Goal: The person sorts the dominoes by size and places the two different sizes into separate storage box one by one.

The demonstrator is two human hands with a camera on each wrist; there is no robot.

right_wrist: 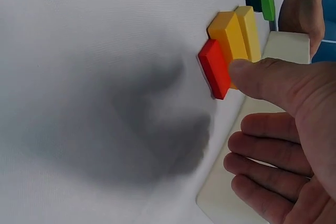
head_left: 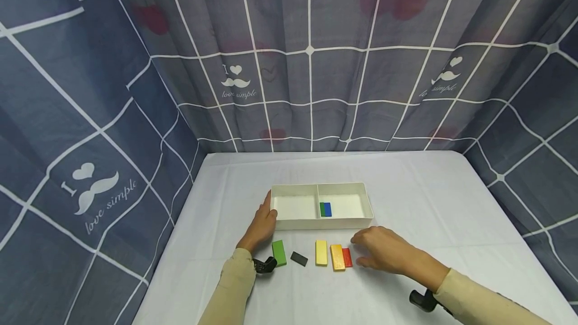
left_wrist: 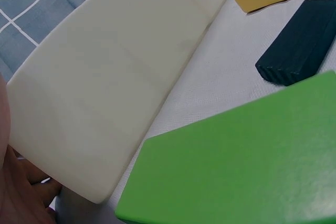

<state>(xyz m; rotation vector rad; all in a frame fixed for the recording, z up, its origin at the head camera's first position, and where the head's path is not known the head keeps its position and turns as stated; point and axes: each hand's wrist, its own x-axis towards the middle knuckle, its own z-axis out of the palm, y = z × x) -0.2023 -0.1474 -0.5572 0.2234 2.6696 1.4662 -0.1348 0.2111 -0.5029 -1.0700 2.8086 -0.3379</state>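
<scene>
A white two-compartment box (head_left: 295, 224) stands mid-table, and my left hand (head_left: 262, 222) grips its left end, thumb at the rim and fingers along the outside. Small green (head_left: 322, 209) and blue (head_left: 327, 209) blocks sit in its right compartment, beside the divider. My right hand (head_left: 384, 250) hovers empty, fingers loosely bent, to the right of a red block (head_left: 347, 257). In the right wrist view, its thumb overlaps the orange-yellow block (right_wrist: 229, 30). That block lies against the red one, with a pale yellow block (head_left: 321, 253) to its left.
A green block (head_left: 279, 253) lies by my left wrist, and a dark block (head_left: 299, 258) is just right of it. The white-covered table (head_left: 235, 179) meets grey-blue curtains (head_left: 280, 84) at the back and sides.
</scene>
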